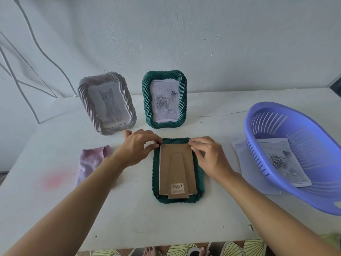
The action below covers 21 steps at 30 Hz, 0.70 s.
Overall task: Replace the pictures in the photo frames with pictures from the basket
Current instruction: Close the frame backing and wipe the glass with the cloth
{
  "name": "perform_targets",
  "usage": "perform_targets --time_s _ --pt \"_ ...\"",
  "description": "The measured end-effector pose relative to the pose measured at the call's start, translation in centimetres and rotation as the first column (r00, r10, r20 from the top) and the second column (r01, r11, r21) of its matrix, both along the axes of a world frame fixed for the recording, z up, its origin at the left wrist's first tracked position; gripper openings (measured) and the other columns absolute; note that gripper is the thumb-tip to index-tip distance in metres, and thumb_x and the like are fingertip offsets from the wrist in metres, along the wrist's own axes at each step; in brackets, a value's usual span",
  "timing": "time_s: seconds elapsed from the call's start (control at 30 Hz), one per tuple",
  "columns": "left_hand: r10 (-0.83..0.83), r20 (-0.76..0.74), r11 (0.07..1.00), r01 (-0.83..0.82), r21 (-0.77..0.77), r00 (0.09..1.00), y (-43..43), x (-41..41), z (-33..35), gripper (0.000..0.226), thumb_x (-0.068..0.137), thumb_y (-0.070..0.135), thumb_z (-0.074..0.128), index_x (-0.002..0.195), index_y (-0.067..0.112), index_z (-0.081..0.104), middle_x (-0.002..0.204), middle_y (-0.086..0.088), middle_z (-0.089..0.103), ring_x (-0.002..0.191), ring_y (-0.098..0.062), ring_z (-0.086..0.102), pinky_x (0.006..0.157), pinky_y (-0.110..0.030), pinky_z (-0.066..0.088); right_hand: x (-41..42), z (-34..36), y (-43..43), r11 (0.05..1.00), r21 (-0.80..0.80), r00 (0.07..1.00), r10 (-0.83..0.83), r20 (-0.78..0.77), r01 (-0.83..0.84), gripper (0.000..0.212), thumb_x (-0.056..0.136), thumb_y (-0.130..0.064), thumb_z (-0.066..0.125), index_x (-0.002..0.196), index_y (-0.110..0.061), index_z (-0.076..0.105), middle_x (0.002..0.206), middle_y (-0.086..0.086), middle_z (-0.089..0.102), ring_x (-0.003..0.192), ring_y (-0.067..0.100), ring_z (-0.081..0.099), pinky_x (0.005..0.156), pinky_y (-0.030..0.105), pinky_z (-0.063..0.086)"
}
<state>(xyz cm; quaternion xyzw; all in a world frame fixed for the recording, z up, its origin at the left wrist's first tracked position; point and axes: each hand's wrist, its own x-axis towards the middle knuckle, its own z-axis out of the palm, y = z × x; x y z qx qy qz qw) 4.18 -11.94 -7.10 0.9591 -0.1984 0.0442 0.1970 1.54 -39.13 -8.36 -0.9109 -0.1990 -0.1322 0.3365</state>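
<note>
L hand [137, 147], R hand [208, 156] pinch face-down frame [177, 169]; top corners hidden.

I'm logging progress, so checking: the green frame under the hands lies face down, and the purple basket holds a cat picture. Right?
One slip: the head view shows a rose picture in the purple basket, not a cat picture. The green frame under the left hand and right hand does lie face down.
</note>
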Motion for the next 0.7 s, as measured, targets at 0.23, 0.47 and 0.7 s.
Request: perform_targets --time_s 0.23,0.47,0.7 --pt "-0.042 -0.024 0.997 0.040 -0.064 0.999 0.2 0.5 -0.5 0.012 0.097 0.038 0.059 0.104 0.036 0.068 0.096 0.022 0.066 0.082 0.001 0.052 0.075 -0.045 0.041 1.7 0.1 0.1 1.000 -0.013 1.000 0.019 -0.012 -0.020 0.012 0.085 0.001 0.072 0.089 -0.008 0.078 0.091 0.002 0.073 0.086 0.017 0.063 0.077 0.029 0.053" --pt "0.013 -0.124 0.991 -0.028 -0.127 0.992 -0.2 1.3 -0.8 0.005 0.092 0.045 0.064 0.093 0.040 0.065 0.088 0.024 0.062 0.071 0.003 0.050 0.078 -0.046 0.049 2.8 0.3 0.4 0.997 -0.066 0.999 0.033 -0.040 -0.035 0.015 0.081 0.006 0.071 0.078 -0.007 0.075 0.082 0.001 0.070 0.080 0.022 0.059 0.070 0.030 0.048" --pt "0.217 -0.112 0.964 -0.231 -0.135 0.970 -1.7 0.0 -0.7 0.001 0.090 0.041 0.067 0.090 0.040 0.067 0.088 0.021 0.063 0.071 0.002 0.047 0.078 -0.039 0.039 2.6 -0.4 1.0 0.997 -0.071 0.999 -0.037 -0.020 0.035 0.015 0.082 0.006 0.068 0.078 -0.008 0.074 0.081 0.002 0.068 0.079 0.023 0.057 0.068 0.030 0.047"
